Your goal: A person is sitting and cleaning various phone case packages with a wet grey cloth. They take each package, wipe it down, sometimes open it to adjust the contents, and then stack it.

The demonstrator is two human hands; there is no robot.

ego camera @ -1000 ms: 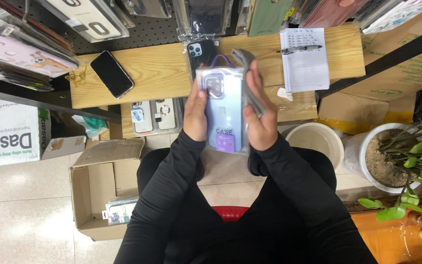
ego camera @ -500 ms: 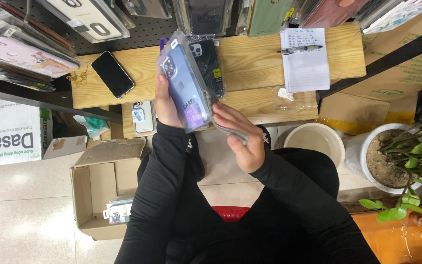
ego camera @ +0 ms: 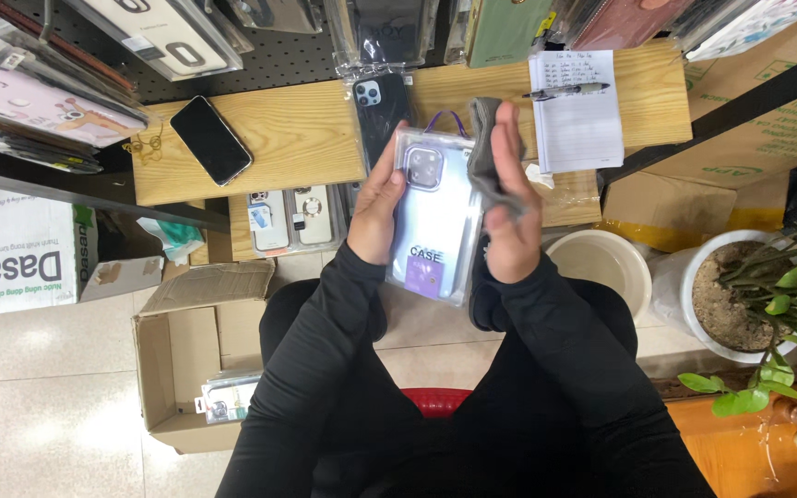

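Hiding under the right hand (ego camera: 509,198), a grey cloth (ego camera: 483,148) overlaps the packaged phone case (ego camera: 435,217)

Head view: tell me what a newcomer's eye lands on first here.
First, the pale lilac phone case in its clear plastic package, held at centre between the left hand and the right hand, which also grips a grey cloth. Next, the black smartphone lying face up on the light wooden shelf to the left. An open brown cardboard box sits on the floor lower left.
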